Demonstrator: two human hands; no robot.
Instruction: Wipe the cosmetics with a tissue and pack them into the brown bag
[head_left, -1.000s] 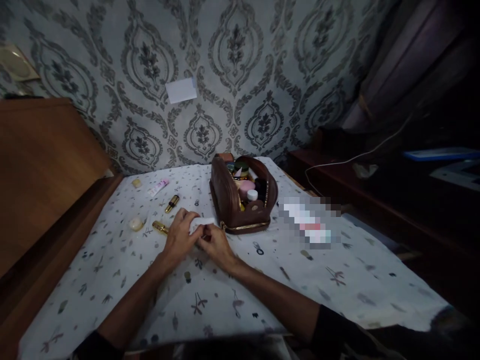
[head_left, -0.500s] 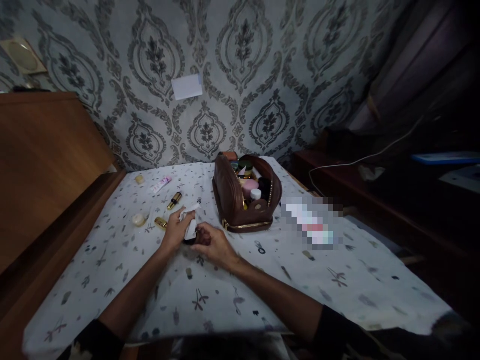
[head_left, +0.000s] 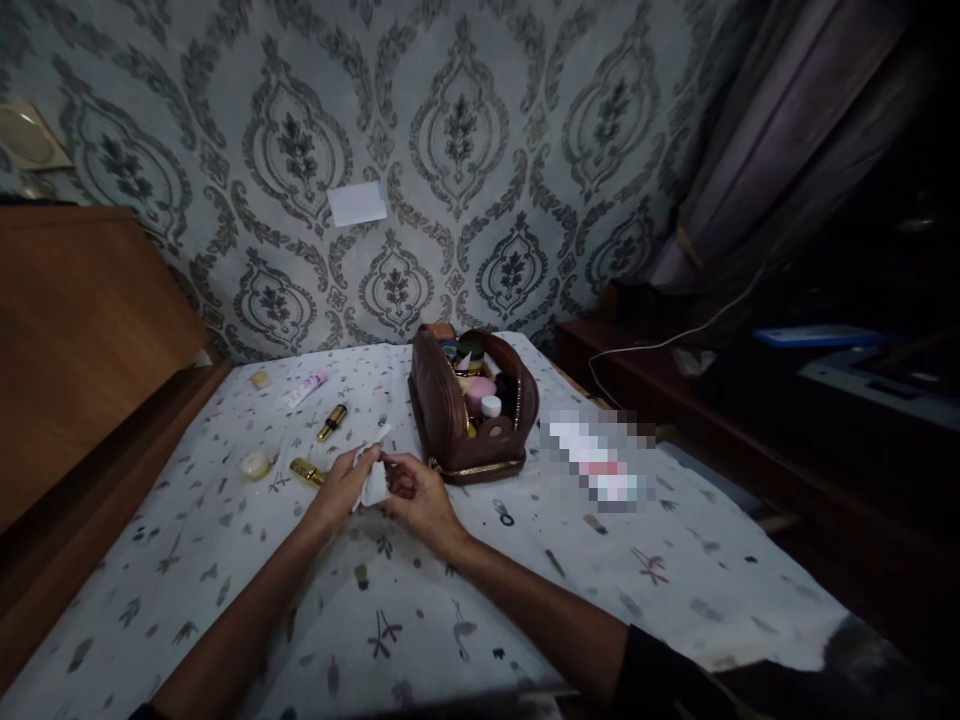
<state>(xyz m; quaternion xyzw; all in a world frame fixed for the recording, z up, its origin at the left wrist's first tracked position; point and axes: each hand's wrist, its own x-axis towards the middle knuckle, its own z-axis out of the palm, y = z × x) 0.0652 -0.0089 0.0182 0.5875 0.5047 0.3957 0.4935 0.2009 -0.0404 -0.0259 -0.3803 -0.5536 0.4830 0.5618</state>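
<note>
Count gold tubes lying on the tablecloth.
2: a gold-and-black tube left of the brown bag; a gold tube beside the left hand. Others may be hidden behind that hand or the bag.

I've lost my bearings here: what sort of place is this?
Probably a room in a home: patterned wallpaper, a gathered curtain, and an open brown bag of small containers on a printed cloth.

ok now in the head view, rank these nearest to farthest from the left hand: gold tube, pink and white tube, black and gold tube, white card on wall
From the left hand:
1. Gold tube, just left of the hand
2. Black and gold tube, beyond the hand
3. Pink and white tube, farther back, left
4. White card, up on the wall
</note>
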